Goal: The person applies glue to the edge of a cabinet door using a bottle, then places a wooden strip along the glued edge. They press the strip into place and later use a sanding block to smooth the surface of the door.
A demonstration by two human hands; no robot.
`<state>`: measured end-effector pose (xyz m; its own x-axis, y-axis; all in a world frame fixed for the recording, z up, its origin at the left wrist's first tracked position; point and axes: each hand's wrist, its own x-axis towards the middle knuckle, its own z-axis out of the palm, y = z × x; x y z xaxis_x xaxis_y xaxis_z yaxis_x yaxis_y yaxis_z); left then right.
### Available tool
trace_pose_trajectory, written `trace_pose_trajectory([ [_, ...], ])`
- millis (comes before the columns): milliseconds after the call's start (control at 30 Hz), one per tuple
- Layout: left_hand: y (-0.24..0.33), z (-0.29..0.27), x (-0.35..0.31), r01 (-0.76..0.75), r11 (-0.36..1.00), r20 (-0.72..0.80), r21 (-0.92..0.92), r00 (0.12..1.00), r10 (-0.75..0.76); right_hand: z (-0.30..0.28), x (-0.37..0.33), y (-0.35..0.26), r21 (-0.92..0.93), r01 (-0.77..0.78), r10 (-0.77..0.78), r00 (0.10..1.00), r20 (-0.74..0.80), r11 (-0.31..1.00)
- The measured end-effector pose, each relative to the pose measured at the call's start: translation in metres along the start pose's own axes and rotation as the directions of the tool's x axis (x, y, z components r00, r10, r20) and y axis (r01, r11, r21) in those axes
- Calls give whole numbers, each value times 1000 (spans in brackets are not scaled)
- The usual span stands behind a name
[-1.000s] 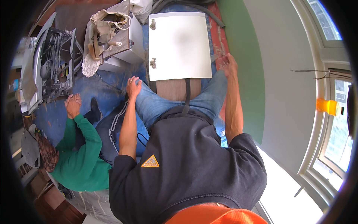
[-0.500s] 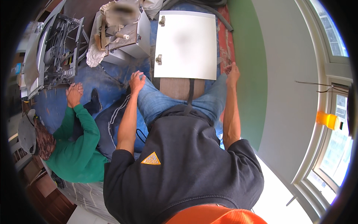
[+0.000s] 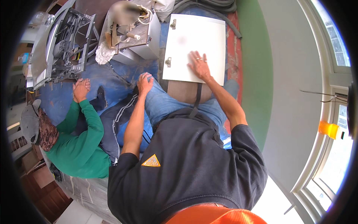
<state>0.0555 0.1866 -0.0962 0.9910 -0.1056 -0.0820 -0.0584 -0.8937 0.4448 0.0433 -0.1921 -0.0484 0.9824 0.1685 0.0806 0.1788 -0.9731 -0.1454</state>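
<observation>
A white cabinet door (image 3: 194,33) lies flat in front of me, on top of a brownish support (image 3: 181,90). Two metal hinges, a far one (image 3: 173,24) and a near one (image 3: 168,62), are fixed along its left edge. Over the door's near right part is my right hand (image 3: 200,66), palm down with fingers spread; whether it presses on the surface I cannot tell. My left hand (image 3: 145,83) rests on my left knee with its fingers loosely bent and nothing visible in them. A dark strap (image 3: 198,93) hangs between my knees.
To the left sits a co-worker in a green sleeve (image 3: 87,115), hands together (image 3: 81,89). Beyond are a metal frame with mechanical parts (image 3: 74,41) and a cabinet (image 3: 149,46) piled with objects. Grey hoses (image 3: 212,7) lie behind the door; a green-and-white wall (image 3: 257,74) runs along the right.
My right hand has moved from beside my right knee, leftward onto or over the white door, its fingers spreading. My left hand stays on the knee. The whole view has shifted slightly.
</observation>
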Motion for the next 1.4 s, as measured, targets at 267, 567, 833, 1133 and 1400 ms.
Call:
trace_pose_trajectory([
  [267, 5, 4, 5, 13, 1000, 1, -11, 1000, -13, -23, -61, 136, 117, -710, 717, 668, -201, 695],
  [567, 1, 7, 3, 16, 1000, -3, -19, 1000, -16, 2, -56, 4, 202, -201, 232, 963, -140, 958],
  [833, -1, 4, 4, 2, 998, -25, -56, 1000, -3, -16, -102, 126, 159, -684, 697, 662, -275, 712],
  [1133, 8, -1, 4, -19, 999, -65, -43, 998, 16, 2, -185, 131, 355, -653, 738, 643, -208, 669],
  [1400, 7, 2, 5, -16, 999, -58, -37, 998, 14, -24, -128, 98, 294, -554, 624, 731, -275, 779],
])
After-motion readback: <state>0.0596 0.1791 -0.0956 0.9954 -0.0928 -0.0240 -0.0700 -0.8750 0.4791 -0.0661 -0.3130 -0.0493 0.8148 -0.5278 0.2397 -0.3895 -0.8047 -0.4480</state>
